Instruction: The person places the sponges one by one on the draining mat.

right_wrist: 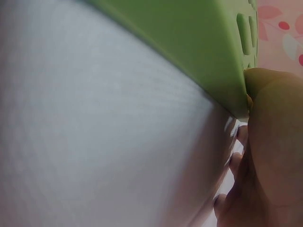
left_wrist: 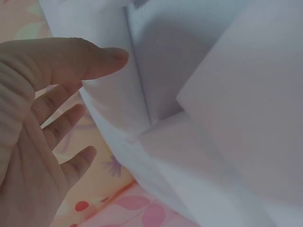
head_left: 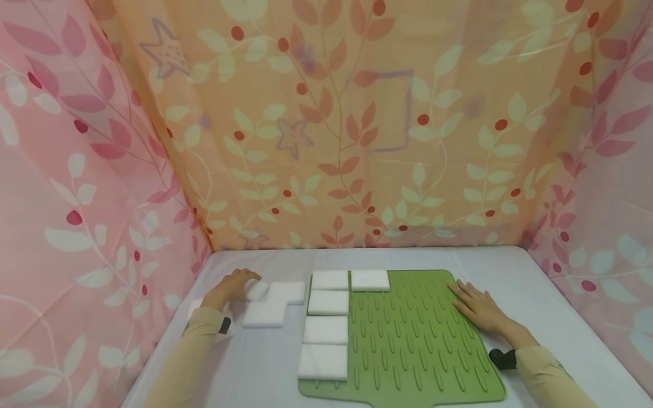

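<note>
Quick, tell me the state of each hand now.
Left hand: open, fingers loose, by the white foam blocks, gripping nothing.
Right hand: open, resting flat on the green mat.

The green mat's [head_left: 408, 340] middle and right are left bare; its left edge is blocked by white foam blocks [head_left: 326, 330], its right edge by the right hand [head_left: 479, 309].

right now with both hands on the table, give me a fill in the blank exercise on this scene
1. The white foam blocks on the mat number ____.
2. The mat is coloured ____.
3. The right hand rests flat on the mat's ____ edge.
4. The left hand touches a small white block lying ____ the mat.

Missing words: five; green; right; off
</note>
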### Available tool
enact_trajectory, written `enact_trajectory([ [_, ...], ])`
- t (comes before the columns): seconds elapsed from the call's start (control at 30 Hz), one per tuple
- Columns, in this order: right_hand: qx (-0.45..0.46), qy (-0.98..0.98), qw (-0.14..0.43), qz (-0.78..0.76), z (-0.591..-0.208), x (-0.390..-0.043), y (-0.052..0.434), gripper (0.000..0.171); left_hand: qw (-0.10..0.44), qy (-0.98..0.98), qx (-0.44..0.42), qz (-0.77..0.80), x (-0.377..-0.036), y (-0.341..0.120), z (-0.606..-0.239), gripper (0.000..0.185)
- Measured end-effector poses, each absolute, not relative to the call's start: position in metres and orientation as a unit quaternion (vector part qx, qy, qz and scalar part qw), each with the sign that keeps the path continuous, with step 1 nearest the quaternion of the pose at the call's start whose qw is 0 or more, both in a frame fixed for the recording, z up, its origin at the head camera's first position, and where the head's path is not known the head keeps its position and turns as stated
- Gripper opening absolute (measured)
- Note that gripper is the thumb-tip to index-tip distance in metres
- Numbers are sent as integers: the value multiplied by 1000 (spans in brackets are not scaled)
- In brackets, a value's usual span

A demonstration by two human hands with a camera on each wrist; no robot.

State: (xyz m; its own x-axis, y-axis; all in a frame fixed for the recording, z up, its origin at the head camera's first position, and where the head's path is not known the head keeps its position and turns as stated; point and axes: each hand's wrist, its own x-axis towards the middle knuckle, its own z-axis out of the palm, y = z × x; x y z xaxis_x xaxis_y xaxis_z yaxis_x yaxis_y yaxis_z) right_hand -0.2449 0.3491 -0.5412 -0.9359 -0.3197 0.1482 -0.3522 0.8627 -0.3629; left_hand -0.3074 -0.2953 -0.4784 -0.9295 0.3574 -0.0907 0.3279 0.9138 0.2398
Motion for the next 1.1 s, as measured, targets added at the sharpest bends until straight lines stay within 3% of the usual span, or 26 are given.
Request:
enact_trajectory([
  [0.37, 176, -963, 50, 198, -540, -243, 349, 52, 28, 976, 196, 96, -308, -295, -473, 54],
  [0.63, 202, -951, 93, 214, -548, -242, 353, 50, 5, 973, 209, 100, -310, -289, -462, 58],
  [1.1, 174, -965, 41, 194, -540, -244, 350, 53, -24, 969, 220, 108, -315, -271, -460, 60],
])
